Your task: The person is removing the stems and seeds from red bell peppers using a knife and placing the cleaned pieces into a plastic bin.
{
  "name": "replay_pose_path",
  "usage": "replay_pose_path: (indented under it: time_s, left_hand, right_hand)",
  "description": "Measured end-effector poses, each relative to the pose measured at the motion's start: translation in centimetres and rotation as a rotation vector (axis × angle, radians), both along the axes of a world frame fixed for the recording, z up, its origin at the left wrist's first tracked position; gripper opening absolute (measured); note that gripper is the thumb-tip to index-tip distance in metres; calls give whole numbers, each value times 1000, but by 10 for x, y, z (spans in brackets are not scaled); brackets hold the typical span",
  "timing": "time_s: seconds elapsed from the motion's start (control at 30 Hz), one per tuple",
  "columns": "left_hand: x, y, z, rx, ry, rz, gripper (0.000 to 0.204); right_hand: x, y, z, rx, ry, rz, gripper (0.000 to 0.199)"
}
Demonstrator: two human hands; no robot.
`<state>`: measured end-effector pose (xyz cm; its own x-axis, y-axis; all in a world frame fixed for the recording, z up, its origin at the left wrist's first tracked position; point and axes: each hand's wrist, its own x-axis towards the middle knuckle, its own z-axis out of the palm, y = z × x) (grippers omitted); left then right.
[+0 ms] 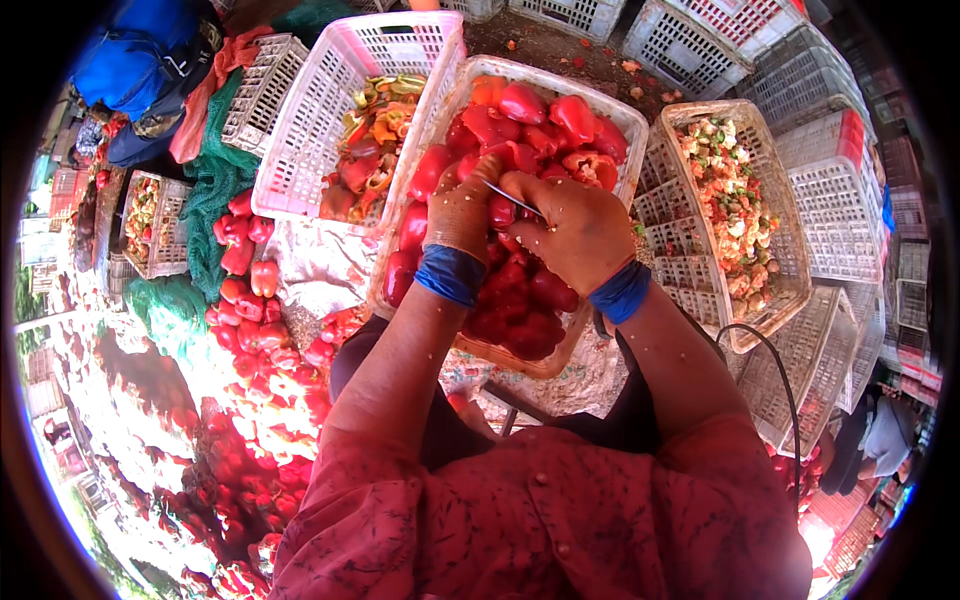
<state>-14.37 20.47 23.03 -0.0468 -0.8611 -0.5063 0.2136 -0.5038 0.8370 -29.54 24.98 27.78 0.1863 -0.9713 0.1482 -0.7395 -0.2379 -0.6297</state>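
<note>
Both my hands meet above a pale crate (632, 115) heaped with red bell peppers (525, 105), several of them cut open. They wear orange gloves with blue bands at the wrists. My left hand (460, 215) is closed, its fingers curled against a red bell pepper (502, 211) between the hands. My right hand (578, 230) is closed too, round a knife (512, 198) whose thin blade crosses over that pepper toward the left thumb. The knife's handle is hidden in the right fist, and the left fingertips are mostly covered.
Left of the pepper crate, a white-pink crate (290, 150) holds pepper scraps. At right, another crate (795, 235) carries pale cores and seeds. Whole red peppers (250, 330) pile on the ground at left. Stacked crates (830, 190) stand far right, and a dark cable (785, 380) curves nearby.
</note>
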Motion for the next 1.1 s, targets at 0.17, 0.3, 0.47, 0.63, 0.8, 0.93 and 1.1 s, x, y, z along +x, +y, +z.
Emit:
replay_pose_path:
  time_s: [0.17,0.3,0.47,0.63,0.8,0.93,1.1]
  left_hand:
    - [-8,1,1,15,-27,95,67]
    - [-10,3,1,-3,-23,78,63]
    - [-4,-6,-14,1,339,80,42]
    - [-10,-5,3,-292,342,65,28]
    - [-14,-2,10,-679,44,-171,42]
    - [-23,8,-1,-547,283,-204,49]
    - [-30,10,-15,65,934,-148,64]
  right_hand:
    - [-2,3,-12,-30,-210,-31,16]
    - [-6,5,-9,110,-328,-74,11]
    - [-32,4,20,498,-667,-110,18]
    - [-133,-31,8,-119,234,-758,48]
    - [-122,-23,-5,-1,-344,-691,52]
    - [-47,-11,-13,308,-777,-216,53]
    - [-21,-3,-5,55,-212,-205,68]
